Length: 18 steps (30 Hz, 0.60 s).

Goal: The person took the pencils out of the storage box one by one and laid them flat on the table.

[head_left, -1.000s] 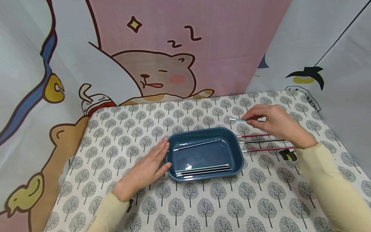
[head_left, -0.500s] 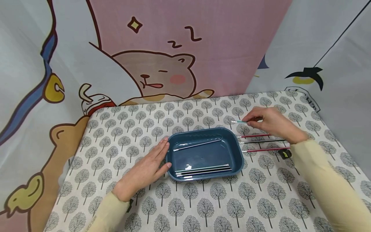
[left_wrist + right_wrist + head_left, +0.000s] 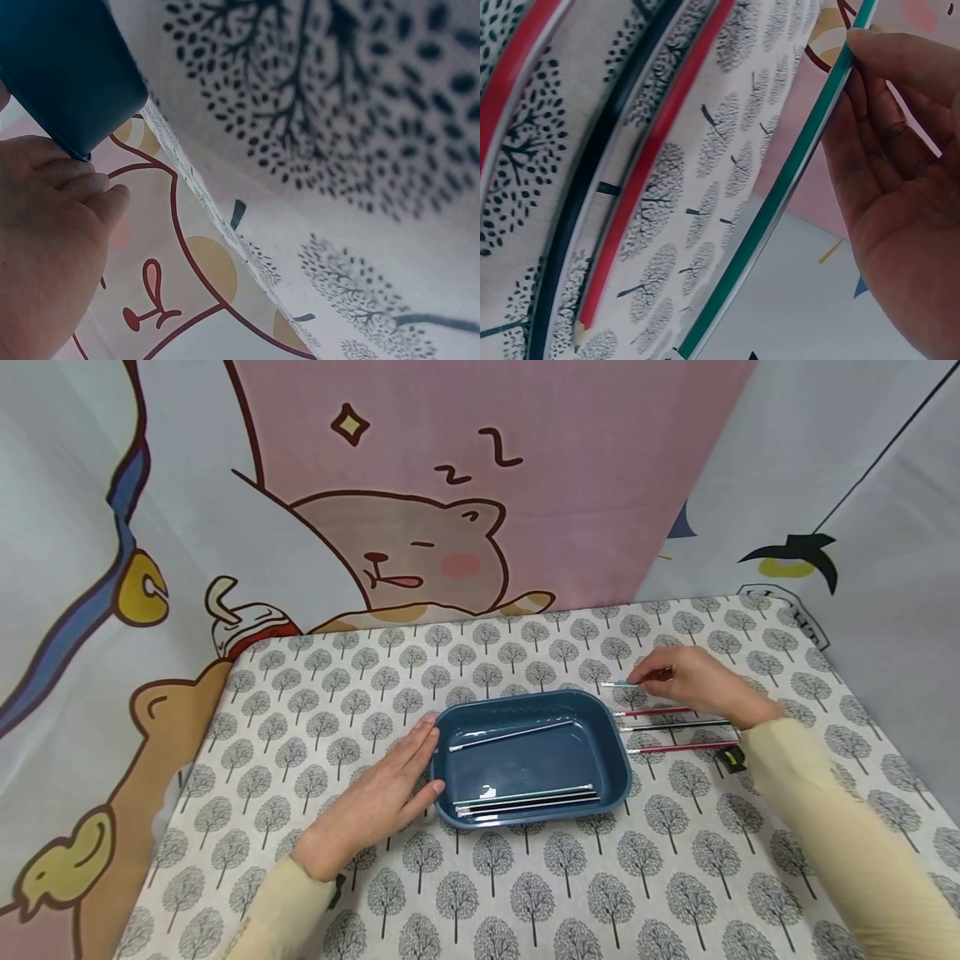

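My right hand [image 3: 693, 681] pinches a green pencil [image 3: 780, 180] between thumb and fingertips; its white eraser end points left in the head view. In the right wrist view the pencil slants down, apart from the pencils on the cloth. My left hand [image 3: 378, 806] rests with fingers extended against the left rim of a dark blue tub [image 3: 517, 764]. One thin pencil [image 3: 510, 735] lies slantwise at the tub's back. Several more, including a green pencil [image 3: 525, 795], lie together along its front wall.
Right of the tub lie a red pencil [image 3: 656, 712], a black pencil [image 3: 678, 725] and another red pencil [image 3: 682, 747], roughly parallel. A tree-print cloth [image 3: 532, 893] covers the table. A cartoon-printed curtain [image 3: 585, 460] hangs behind it.
My right hand has come slightly nearer and lower in the head view, with the green pencil in its pinch. The left hand and the tub have stayed in place.
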Tool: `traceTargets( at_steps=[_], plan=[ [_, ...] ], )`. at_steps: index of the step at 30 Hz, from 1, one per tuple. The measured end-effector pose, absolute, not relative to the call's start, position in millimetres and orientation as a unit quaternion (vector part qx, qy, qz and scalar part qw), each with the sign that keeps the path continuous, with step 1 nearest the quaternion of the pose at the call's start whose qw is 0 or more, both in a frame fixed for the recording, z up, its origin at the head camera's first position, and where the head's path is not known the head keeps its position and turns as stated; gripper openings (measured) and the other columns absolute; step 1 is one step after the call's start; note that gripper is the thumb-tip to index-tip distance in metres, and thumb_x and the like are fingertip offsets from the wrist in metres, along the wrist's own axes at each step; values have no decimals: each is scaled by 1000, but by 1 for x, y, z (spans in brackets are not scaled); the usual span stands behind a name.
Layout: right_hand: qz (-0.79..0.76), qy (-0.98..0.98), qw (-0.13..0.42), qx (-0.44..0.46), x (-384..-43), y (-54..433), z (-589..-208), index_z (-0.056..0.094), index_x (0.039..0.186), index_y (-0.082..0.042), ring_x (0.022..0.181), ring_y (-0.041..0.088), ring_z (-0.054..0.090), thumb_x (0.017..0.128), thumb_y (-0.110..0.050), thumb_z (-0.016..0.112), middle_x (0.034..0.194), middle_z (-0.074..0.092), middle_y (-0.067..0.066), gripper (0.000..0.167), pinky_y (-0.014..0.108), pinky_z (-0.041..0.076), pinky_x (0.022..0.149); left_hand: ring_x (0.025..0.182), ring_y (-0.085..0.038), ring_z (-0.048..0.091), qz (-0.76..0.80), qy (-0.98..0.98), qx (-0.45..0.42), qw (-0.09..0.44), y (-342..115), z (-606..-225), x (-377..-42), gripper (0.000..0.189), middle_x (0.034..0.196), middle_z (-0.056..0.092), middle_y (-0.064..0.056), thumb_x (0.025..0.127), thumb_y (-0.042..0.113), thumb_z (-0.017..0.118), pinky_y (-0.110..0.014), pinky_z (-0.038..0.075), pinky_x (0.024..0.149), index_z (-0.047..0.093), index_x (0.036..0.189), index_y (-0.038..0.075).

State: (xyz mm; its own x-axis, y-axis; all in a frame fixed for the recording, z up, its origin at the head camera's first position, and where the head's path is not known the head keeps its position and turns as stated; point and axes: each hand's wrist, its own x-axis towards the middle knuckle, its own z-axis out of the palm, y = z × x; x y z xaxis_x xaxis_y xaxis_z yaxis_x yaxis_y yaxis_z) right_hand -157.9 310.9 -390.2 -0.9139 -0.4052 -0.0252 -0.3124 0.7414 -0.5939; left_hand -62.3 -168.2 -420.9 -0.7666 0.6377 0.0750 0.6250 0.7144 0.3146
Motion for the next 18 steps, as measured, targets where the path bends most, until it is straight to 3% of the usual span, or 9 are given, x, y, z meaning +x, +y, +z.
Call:
traceTargets(
  at_steps=[6,18],
  plan=[
    [-289,935,105,-179,-162,311,-395,80,110,-8,87,17,67,94,0,72,115,74,11,20,29,55,69,157,-31,19,162,927,338,20,-168,-421,-62,73,174,2,-5,110,44,46,-50,29,124,22,163,0],
    [-286,935,128,-166,-168,315,-408,80,108,-9,91,18,70,92,1,73,113,75,10,20,34,59,80,157,-32,20,164,927,338,19,-168,-421,-62,73,174,6,-9,110,44,47,-52,30,123,22,163,0]
  ],
)
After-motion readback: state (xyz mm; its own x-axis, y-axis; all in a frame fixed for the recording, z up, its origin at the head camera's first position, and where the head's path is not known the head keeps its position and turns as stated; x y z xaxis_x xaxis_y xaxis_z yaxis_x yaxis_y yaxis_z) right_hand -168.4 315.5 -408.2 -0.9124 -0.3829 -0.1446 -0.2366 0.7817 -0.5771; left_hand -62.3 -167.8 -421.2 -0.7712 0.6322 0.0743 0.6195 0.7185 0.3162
